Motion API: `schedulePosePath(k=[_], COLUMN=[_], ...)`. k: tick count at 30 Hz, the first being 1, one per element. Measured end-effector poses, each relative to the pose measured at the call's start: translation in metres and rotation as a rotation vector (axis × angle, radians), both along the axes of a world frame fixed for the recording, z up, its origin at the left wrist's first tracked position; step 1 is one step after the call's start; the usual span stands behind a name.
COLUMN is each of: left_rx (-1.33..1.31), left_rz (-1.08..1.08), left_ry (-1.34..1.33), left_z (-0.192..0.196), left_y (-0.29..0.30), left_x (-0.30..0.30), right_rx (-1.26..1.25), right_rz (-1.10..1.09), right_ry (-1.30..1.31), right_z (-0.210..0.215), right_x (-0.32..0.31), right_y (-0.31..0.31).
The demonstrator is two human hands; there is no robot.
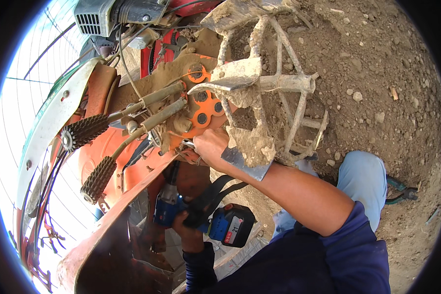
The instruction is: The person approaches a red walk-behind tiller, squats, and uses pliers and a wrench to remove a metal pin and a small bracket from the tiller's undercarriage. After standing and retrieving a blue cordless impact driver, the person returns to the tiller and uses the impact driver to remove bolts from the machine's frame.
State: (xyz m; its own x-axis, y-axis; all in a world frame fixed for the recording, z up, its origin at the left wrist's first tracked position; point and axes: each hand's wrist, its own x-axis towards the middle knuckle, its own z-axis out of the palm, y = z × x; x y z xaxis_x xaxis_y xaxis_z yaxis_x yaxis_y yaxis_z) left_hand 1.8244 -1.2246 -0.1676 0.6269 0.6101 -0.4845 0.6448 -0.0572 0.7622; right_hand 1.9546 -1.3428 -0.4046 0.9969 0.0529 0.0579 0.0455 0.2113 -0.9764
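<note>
My left hand [185,230] is wrapped round the grip of a blue cordless impact wrench [165,211]. Its black battery pack [240,228] sticks out to the right, and a black strap [206,201] loops over the tool. The tool's nose points up beside the orange machine panel, where its tip is hidden. My right hand [211,147] is closed round a small silver wrench [187,142], of which only the end shows. That hand is just below the orange bolted plate [202,119] and partly behind the mud-caked tiller wheel [252,142].
Two long levers with black ribbed grips [85,132] reach out at the left. A pale curved guard [49,132] and loose wires stand beyond them. Dry soil [377,88] with stones spreads at the right. Green-handled pliers [402,191] lie beside my leg.
</note>
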Motion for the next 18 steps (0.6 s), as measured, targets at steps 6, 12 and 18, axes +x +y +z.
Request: schedulePosePath(k=[6,12,18], left_rx=[0.073,0.092,0.06], left_rz=[0.027,-0.199,0.075], left_ry=[-0.04,-0.097,0.042], left_z=[-0.003,-0.002,0.008], left_y=[-0.008,-0.012,0.012], left_x=[-0.002,-0.008,-0.001], right_rx=[-0.001,-0.016,-0.043], right_rz=[0.087,0.174,0.164], right_ry=[0.023,-0.008,-0.057], right_z=[0.0,0.001,0.003], right_x=[0.001,0.003,0.006], right_y=[0.004,0.001,-0.009])
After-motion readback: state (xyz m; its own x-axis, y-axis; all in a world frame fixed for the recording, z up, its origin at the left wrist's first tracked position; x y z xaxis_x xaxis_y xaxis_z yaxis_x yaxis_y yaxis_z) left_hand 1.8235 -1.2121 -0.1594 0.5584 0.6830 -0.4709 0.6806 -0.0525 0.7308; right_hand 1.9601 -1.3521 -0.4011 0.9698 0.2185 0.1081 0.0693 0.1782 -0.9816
